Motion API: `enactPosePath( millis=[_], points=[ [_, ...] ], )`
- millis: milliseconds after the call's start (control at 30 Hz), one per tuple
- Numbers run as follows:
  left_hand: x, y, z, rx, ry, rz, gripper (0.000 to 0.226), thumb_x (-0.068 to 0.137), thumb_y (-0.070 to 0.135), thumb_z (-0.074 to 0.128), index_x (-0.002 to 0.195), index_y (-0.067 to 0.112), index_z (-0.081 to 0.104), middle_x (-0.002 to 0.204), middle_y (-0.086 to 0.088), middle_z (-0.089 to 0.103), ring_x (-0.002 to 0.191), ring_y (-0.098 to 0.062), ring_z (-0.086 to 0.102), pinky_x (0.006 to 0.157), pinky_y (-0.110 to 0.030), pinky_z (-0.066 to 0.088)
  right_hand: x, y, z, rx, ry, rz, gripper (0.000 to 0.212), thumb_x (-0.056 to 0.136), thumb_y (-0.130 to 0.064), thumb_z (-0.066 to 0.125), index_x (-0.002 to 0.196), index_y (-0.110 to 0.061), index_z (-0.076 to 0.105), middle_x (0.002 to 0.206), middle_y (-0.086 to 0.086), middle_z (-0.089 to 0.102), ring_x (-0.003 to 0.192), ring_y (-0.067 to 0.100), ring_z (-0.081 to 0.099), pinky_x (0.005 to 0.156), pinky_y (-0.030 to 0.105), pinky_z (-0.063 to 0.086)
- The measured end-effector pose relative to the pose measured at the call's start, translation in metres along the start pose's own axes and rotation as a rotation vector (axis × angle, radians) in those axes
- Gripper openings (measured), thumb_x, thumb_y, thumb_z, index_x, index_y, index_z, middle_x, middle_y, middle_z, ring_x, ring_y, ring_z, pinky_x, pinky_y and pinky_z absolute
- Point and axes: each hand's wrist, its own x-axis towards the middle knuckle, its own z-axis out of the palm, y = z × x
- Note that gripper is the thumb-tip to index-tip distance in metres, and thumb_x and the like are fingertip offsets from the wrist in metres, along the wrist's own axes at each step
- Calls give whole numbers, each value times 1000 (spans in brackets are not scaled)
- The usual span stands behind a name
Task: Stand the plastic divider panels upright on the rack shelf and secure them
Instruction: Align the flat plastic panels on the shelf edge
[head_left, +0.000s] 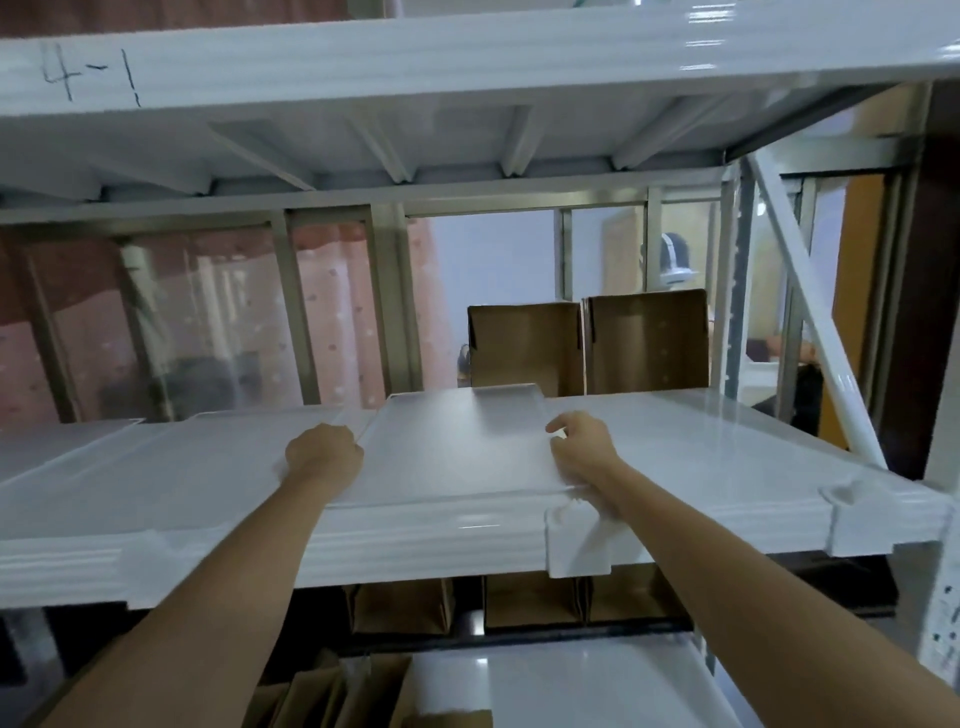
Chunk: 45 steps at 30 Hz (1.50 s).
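Under each hand (324, 453) (582, 447), panel (457, 447) edges blur.

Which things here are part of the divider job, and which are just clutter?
In the job:
- frosted divider panel, lying flat, gripped at both side edges
- left hand
- right hand
- rack shelf
- more flat panels to the left

Lying about:
- two cardboard boxes at the shelf's back
- cardboard boxes on the shelf below

One handwritten marking, "4-1", is being shown in dark pen on the white front beam of the upper shelf (363, 67), near its left end. No other text is being displayed legibly.
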Motion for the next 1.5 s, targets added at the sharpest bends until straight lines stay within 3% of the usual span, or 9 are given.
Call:
enactPosePath(
  millis=[100,367,600,1000,1233,1500],
  points=[
    [1,1,1,58,1,11,37,96,29,37,119,17,63,121,-7,62,109,-25,59,89,-29,47,3,2,6,-130,14,-59,33,92,-7,50,120,-10,66,125,7,63,114,23,57,94,26,46],
    [3,13,-4,305,-47,42,38,99,22,36,127,22,61,131,-1,59,122,-21,54,97,-29,41,2,1,9,-276,3,-107,27,90,-7,49,100,-6,74,105,10,72,98,26,65,82,29,53],
    [0,14,1,387,-54,21,36,99,20,37,124,23,63,128,1,60,119,-19,56,94,-28,41,0,2,12,-335,-9,-128,29,87,-6,47,90,-7,75,89,9,73,85,27,64,73,27,48],
    [-8,20,-2,499,-73,13,34,98,19,42,126,23,61,130,3,59,121,-18,54,96,-28,40,-10,3,9,-426,6,-161,24,89,-16,51,85,-6,72,82,11,70,83,29,62,77,35,56],
    [-18,16,-7,500,-72,21,34,96,17,42,122,23,64,125,3,62,116,-17,58,90,-26,41,-15,-1,6,-453,-31,-157,22,92,-19,53,88,-7,71,85,10,70,88,27,62,83,34,56],
    [-19,14,-7,455,-48,52,35,98,15,40,123,22,63,126,3,62,116,-17,58,91,-25,42,-15,-2,3,-519,-67,-142,14,84,-16,68,94,-8,74,90,9,71,89,24,62,87,32,55]
  ],
)
